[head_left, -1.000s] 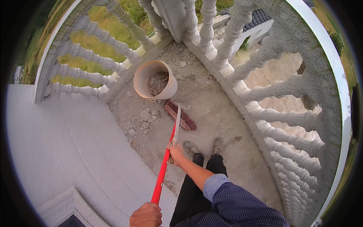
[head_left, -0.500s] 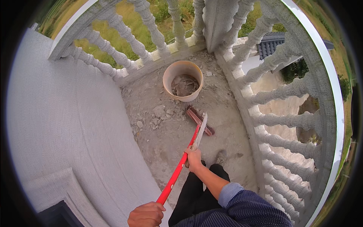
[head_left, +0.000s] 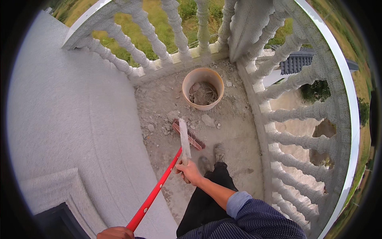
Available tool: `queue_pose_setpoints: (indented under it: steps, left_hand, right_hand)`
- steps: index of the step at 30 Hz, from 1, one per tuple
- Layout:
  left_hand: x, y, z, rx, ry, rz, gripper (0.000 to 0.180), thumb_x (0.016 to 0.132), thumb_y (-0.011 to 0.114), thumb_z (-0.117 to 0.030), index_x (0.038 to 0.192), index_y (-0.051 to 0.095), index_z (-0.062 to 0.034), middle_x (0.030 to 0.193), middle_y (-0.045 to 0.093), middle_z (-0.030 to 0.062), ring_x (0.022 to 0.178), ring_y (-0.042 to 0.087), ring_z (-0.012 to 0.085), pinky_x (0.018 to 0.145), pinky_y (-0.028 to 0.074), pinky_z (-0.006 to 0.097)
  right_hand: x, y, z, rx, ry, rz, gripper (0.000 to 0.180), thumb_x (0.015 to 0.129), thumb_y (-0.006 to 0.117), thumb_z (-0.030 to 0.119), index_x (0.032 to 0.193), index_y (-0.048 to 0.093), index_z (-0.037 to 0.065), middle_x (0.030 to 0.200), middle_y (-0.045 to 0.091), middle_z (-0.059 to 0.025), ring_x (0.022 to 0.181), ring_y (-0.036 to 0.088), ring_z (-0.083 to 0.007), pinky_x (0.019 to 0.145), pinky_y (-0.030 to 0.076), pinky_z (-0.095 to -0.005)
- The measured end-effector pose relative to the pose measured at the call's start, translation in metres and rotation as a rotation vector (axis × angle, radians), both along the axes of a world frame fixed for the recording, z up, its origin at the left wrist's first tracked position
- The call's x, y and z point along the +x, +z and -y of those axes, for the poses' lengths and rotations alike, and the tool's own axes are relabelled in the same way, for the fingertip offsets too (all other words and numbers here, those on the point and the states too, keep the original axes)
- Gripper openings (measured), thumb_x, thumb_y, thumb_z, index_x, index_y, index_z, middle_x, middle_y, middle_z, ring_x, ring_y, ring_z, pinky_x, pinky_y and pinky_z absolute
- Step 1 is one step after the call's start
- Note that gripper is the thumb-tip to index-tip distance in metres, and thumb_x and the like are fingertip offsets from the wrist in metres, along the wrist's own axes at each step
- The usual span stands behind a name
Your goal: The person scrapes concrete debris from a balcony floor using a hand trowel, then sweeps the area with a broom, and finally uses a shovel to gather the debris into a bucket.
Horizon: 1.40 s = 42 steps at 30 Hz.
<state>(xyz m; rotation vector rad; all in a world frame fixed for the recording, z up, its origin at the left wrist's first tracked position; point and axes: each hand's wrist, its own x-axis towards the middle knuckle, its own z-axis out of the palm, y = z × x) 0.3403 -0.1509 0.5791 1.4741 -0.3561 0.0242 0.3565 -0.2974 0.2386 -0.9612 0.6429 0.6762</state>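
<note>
My left hand point(head_left: 116, 233), at the lower edge and partly cut off, is closed around the upper end of a red broom handle point(head_left: 153, 194). The handle slants down to a reddish-brown broom head point(head_left: 195, 141) resting on the dusty floor. My right hand point(head_left: 190, 173) is closed around the grip of a long tool with a flat, whitish blade point(head_left: 184, 137). This blade points away from me and passes over the broom head. My right fingers lie against or very near the red handle; I cannot tell which.
A pale bucket point(head_left: 186, 95) with grey rubble inside stands beyond the broom. Loose chunks point(head_left: 208, 120) and grit lie around it. Stone balusters point(head_left: 296, 115) curve along the right and far side. A rough white wall point(head_left: 71, 119) rises at left. My shoes point(head_left: 219, 152) stand near the broom.
The broom head has swept left, uncovering a chunk of rubble on its right. Both hands have moved left, and the blade now points more straight ahead. The view has shifted slightly.
</note>
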Motion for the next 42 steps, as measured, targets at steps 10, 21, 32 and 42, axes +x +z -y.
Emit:
queue_pose_setpoints:
  steps: [10,21,32,42]
  left_hand:
    - [-0.056,0.047,-0.02,0.09,0.208,-0.144,0.046,0.088,0.055,-0.019,0.049,0.036,-0.0071,0.043,0.034,0.0054,0.037,0.028,0.0159,0.043,0.026,0.033]
    - [-0.192,-0.126,-0.188,0.072,1.783,-0.428,0.031,0.09,0.062,-0.024,0.079,0.053,0.0035,0.071,0.057,0.0128,0.067,0.057,0.0254,0.064,0.051,0.039]
    - [-0.295,-0.222,-0.276,-0.149,1.451,-0.658,0.017,0.087,0.055,-0.013,0.08,0.051,0.0019,0.062,0.049,0.0065,0.058,0.053,0.0202,0.056,0.05,0.036]
    - [-0.285,-0.247,-0.264,0.121,1.594,-0.765,0.024,0.081,0.061,-0.019,0.064,0.054,-0.0031,0.061,0.055,0.0075,0.054,0.05,0.0205,0.05,0.042,0.035]
  right_hand:
    - [-0.03,-0.052,0.077,-0.406,0.448,-0.248,0.017,0.073,0.065,0.008,0.083,0.061,-0.005,0.073,0.063,-0.0125,0.054,0.059,-0.0212,0.051,0.046,-0.035]
    - [-0.054,-0.055,0.14,-0.597,0.385,-0.215,0.017,0.076,0.067,0.009,0.075,0.052,0.001,0.055,0.046,-0.0071,0.036,0.041,-0.0174,0.033,0.03,-0.0336]
    - [-0.097,0.023,0.225,-1.067,0.176,0.062,0.026,0.074,0.069,0.018,0.081,0.062,-0.006,0.07,0.065,-0.0213,0.066,0.066,-0.0355,0.063,0.051,-0.0447]
    - [-0.106,0.189,0.331,-1.798,-0.118,0.327,0.033,0.079,0.069,0.028,0.089,0.057,-0.001,0.081,0.064,-0.027,0.081,0.063,-0.0451,0.071,0.048,-0.051]
